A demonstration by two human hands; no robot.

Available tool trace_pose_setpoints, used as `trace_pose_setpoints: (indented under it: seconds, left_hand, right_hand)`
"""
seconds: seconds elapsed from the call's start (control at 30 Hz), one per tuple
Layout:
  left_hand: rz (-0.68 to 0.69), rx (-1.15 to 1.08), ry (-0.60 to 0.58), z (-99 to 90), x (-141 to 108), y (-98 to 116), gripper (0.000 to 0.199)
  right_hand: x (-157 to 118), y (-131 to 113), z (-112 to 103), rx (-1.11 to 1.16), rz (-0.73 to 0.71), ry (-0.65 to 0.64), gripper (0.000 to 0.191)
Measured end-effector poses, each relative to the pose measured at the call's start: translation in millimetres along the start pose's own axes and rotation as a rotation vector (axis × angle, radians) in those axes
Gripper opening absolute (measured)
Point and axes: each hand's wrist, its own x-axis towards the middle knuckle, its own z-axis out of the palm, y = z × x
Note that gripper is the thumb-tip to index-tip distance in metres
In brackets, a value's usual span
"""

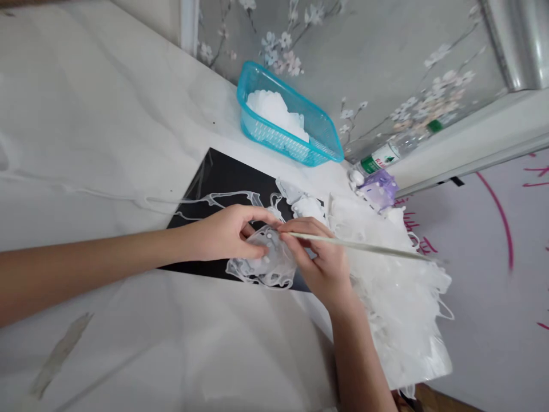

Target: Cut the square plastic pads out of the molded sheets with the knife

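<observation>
A pile of translucent white flexible pieces with thin, stringy edges lies on a black board. My left hand comes in from the left, its thumb and fingers curled closed on the top piece of the pile. In a pinch of my right hand is a thin pale stick. Its near end sits at my left fingertips, and its far end points right. More of the translucent pieces lie behind my hands. My fingers partly hide the piece being held.
A blue basket holding white pieces stands behind the board. A large heap of white sheets lies right of my right hand. Near the wall are a plastic bottle and a purple packet. A translucent strand trails left across the white table.
</observation>
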Motion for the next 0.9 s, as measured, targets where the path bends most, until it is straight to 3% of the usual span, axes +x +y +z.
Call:
trace_pose_setpoints:
  seconds: [0.43, 0.9]
  left_hand:
    - [0.0, -0.032, -0.014, -0.6, 1.0, -3.0, 0.043]
    - [0.036, -0.001, -0.004, 1.9, 1.4, -6.3, 0.044]
  right_hand:
    - [4.1, -0.8, -0.6, 0.03, -0.135, 0.004, 0.017]
    - [4.8, -0.5, 0.5, -0.005, -0.137, 0.01, 0.019]
